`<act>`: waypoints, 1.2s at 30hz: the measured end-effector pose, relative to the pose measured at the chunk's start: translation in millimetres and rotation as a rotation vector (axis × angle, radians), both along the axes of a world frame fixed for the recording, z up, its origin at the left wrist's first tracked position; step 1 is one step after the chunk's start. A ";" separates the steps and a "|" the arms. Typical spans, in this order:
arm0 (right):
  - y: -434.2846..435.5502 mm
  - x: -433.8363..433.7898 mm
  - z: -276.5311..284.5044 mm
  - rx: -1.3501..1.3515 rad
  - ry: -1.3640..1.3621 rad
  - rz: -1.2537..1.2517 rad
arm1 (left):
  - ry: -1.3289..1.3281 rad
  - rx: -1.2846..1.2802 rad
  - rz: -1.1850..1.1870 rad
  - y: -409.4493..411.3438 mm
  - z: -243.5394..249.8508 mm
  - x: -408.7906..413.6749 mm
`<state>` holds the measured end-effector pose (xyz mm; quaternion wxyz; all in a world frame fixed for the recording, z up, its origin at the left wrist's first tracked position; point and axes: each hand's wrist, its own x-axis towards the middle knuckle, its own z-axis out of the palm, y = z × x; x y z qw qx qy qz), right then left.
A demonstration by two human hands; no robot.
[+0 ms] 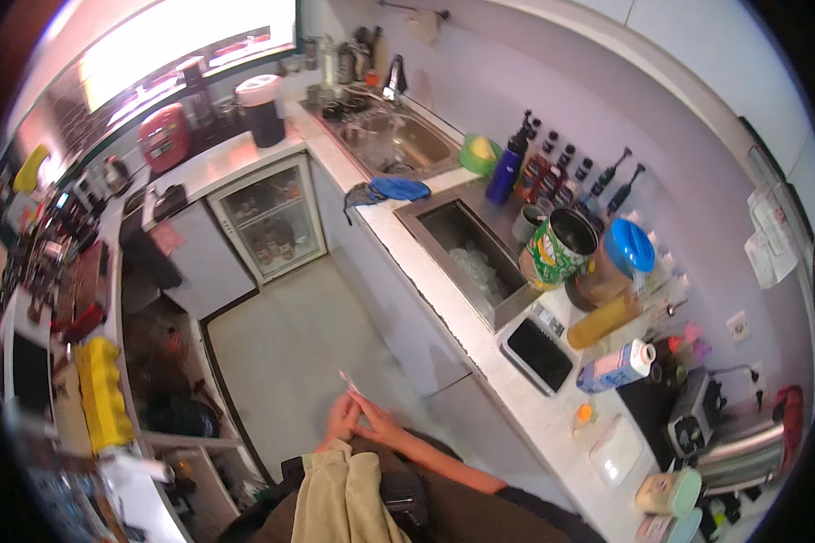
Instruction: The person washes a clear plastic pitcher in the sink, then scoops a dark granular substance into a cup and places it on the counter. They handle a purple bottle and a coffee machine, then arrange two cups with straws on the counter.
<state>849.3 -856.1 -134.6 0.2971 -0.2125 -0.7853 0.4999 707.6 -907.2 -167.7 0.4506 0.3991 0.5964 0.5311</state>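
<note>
My left hand (340,419) and my right hand (375,422) meet in front of my body, above the floor. A small, thin, pale object (346,380) sticks up from between their fingertips; it is too small to name, and which hand grips it cannot be told. A beige cloth (339,492) hangs just below my hands, over my dark clothing. The nearest worktop (475,353) runs along my right side, apart from my hands.
On the right counter are a sunken steel bin (472,271), a digital scale (540,349), a carton (614,368), a blue-lidded jug (628,246) and a sink (407,142). A glass-door fridge (272,217) stands ahead. Open shelves (170,366) and a yellow container (102,394) are left.
</note>
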 end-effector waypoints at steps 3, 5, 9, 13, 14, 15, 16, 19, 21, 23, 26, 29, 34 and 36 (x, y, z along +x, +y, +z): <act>30.9 -64.2 7.8 -0.128 0.113 0.084 | -0.045 -0.001 0.157 34.0 45.5 -56.2; 51.4 -81.0 45.3 -0.219 0.121 -0.002 | -0.044 0.042 0.122 59.0 65.4 -77.2; 130.7 -99.0 47.7 -0.372 0.063 -0.168 | -0.265 0.093 0.006 153.4 77.3 -114.8; 228.5 -140.6 44.4 -0.183 0.019 -0.264 | -0.483 0.030 -0.110 265.7 80.7 -147.1; 247.4 -161.0 43.2 -0.102 0.079 -0.332 | -0.522 0.018 -0.100 294.8 91.9 -152.3; 268.4 -179.1 44.8 -0.103 0.067 -0.363 | -0.554 -0.002 -0.102 319.6 101.6 -162.0; 292.4 -196.5 46.7 -0.105 0.055 -0.397 | -0.509 -0.037 -0.174 345.6 97.9 -177.3; 357.8 -235.8 68.8 -0.021 0.054 -0.536 | 0.039 0.080 -0.303 417.0 117.6 -214.3; 396.8 -248.6 83.2 0.015 0.053 -0.622 | -0.125 -0.012 -0.362 458.3 134.0 -240.7; 426.9 -254.5 96.3 -0.097 0.090 -0.696 | -0.167 -0.055 -0.291 498.4 139.0 -267.9; 461.2 -257.4 80.3 -0.239 0.153 -0.783 | -0.161 -0.119 0.107 574.0 123.4 -327.4; 482.3 -268.0 63.0 -0.505 0.140 -0.835 | -0.224 -0.225 0.213 661.1 35.3 -422.7; 491.6 -346.5 110.4 -1.015 0.330 -0.795 | -0.695 -0.347 0.046 736.1 54.8 -498.0; 498.4 -385.4 124.3 -1.188 0.443 -0.713 | -0.898 -0.460 -0.080 744.8 29.5 -528.3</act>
